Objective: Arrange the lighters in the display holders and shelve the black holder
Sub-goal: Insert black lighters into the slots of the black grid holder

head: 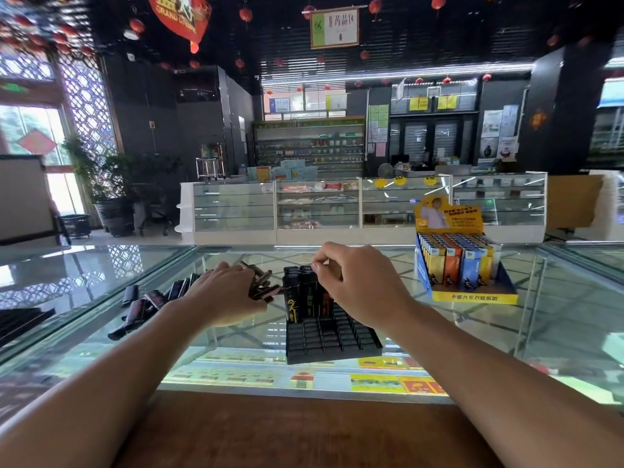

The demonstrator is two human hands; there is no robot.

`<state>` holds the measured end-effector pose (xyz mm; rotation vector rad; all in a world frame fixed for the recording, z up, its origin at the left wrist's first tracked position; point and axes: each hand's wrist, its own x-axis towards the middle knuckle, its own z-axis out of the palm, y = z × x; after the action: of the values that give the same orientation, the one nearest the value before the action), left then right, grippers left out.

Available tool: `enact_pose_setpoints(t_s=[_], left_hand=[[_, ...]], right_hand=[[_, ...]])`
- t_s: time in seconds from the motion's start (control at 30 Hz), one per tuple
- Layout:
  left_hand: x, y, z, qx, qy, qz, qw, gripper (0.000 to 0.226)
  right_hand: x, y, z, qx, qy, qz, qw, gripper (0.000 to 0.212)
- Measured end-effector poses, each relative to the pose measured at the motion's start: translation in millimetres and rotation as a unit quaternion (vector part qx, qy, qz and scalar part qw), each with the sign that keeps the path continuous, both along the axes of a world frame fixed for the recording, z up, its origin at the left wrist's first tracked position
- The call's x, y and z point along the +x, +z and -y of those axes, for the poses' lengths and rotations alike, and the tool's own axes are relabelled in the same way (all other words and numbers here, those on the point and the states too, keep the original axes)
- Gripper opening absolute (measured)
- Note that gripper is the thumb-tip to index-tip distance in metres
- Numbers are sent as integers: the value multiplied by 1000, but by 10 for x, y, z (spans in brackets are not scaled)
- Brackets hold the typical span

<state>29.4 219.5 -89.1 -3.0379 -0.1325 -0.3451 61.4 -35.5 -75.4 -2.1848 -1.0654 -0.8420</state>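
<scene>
Glass-topped bench point(557, 315) spans the view. On it, at two o'clock, stands a yellow and blue cardboard display holder point(472, 297), packed with upright coloured lighters point(452, 261). Dead centre sits the black plastic grid holder point(334, 336). Its far rows at twelve o'clock hold standing black lighters point(297, 298), and its near slots at six o'clock are unfilled. Loose black lighters point(148, 302) lie flat at nine o'clock.

The left hand point(226, 295), at ten o'clock of the grid, curls round a bunch of dark lighters point(263, 288) whose long axes point toward three o'clock. The right hand point(354, 282), over the filled rows, pinches the top of one of the standing lighters between thumb and forefinger.

The open slots lie toward six o'clock from that pinch, so the right hand is nearer. Each lighter probably needs to go in upright.
</scene>
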Motion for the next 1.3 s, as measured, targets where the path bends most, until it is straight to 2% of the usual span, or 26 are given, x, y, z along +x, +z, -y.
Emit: enact_pose_setpoints(t_s=[0.07, 0.17, 0.2, 0.3, 0.37, 0.5, 0.8, 0.97, 1.1, 1.3], left_hand=[[-16, 31, 14, -5, -9, -1, 1000, 20], [-21, 36, 39, -17, -16, 1, 1000, 19], [-20, 24, 43, -24, -19, 0, 1000, 25], [-37, 22, 44, -46, -16, -16, 999, 66], [-73, 72, 5, -58, -4, -42, 997, 76], [-126, 193, -106, -73, 4, -130, 989, 54], [-203, 246, -15, 16, -8, -65, 998, 26], [-211, 187, 183, 96, -1, -56, 994, 41], [-198, 129, 215, 77, 0, -57, 995, 51], [-171, 112, 163, 53, 5, -56, 997, 37]], right_hand=[[2, 3, 3, 0, -2, 0, 1000, 13], [3, 5, 4, -1, -1, -1, 1000, 13], [1, 5, 2, -2, -1, -3, 1000, 13], [-8, 4, -2, -3, -3, -4, 1000, 13], [-8, 3, -3, -1, -3, -4, 1000, 13], [-13, -8, -5, 7, -1, -4, 1000, 13], [-20, 2, -23, -8, -17, 16, 1000, 13], [-32, 24, -13, -61, -70, 80, 992, 15], [-27, 42, -12, -59, -84, 91, 991, 15], [-2, 51, 17, -47, -100, 94, 989, 13]])
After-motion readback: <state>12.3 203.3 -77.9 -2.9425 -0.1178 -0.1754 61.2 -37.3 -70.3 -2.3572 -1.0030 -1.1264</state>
